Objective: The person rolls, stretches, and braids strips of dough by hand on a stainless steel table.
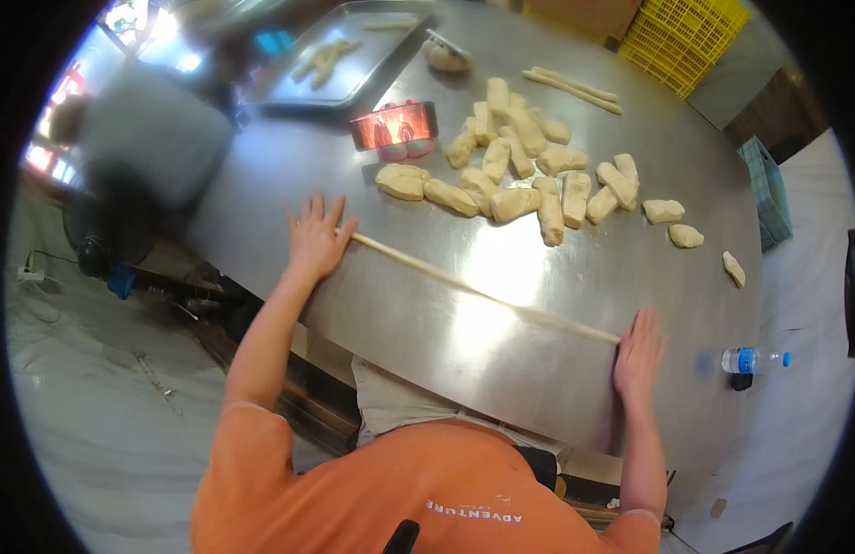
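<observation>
A head-worn fisheye camera looks down at near range, past the wearer's orange T-shirt (372, 489) at lower center and across a metal table (390, 309) filling mid-frame.

Bare forearms (272, 337) spread wide, left hand (316, 244) palm down with fingers (317, 208) splayed, right hand (637, 362) outstretched, fingers pointing forward.

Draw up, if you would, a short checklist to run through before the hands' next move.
1. Dough strand unbroken: ok, no gap visible.
2. Left hand at the strand's left end: ok, fingers spread.
3. Right hand at its right end: ok.
4. Strand thickness even: cannot tell, glare washes over part of it.
5. Dough pieces apart from the strand: ok, they lie beyond it.
6. Phone clear of the left hand: ok.
</observation>
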`<state>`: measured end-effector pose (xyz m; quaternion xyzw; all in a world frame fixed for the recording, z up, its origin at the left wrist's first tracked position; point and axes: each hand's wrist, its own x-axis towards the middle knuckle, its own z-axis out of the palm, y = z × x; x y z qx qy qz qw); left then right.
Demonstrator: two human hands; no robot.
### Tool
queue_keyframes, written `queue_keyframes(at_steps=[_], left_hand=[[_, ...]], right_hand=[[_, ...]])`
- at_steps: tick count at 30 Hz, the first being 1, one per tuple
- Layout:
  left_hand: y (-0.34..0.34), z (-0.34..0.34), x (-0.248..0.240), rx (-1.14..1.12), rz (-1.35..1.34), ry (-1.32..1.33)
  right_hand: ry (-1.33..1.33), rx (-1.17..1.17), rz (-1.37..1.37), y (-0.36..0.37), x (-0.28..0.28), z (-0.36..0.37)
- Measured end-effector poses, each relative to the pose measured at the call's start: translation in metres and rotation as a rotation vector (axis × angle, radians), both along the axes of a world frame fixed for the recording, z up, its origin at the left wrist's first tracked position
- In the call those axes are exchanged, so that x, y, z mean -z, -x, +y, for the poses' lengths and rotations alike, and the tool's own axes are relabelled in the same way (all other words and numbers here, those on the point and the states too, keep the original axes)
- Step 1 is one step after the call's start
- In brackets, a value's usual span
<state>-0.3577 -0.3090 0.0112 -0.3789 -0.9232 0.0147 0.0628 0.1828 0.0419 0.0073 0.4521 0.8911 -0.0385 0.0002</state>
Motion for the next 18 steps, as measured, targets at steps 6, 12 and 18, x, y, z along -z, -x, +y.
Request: queue_keyframes(at_steps=[6, 12, 18], left_hand=[[0.045, -0.065, 0.03, 0.147, -0.036, -0.146], [0.103, -0.033, 0.026, 0.12, 0.017, -0.249], [0.046, -0.073, 0.025, 0.053, -0.056, -0.1]], right_hand=[[0.138, -0.13, -0.066, -0.023, -0.006, -0.025], [-0.039, -0.019, 0.049, -0.003, 0.009, 0.054], [0.131, -0.125, -0.104, -0.033, -0.003, -0.024]])
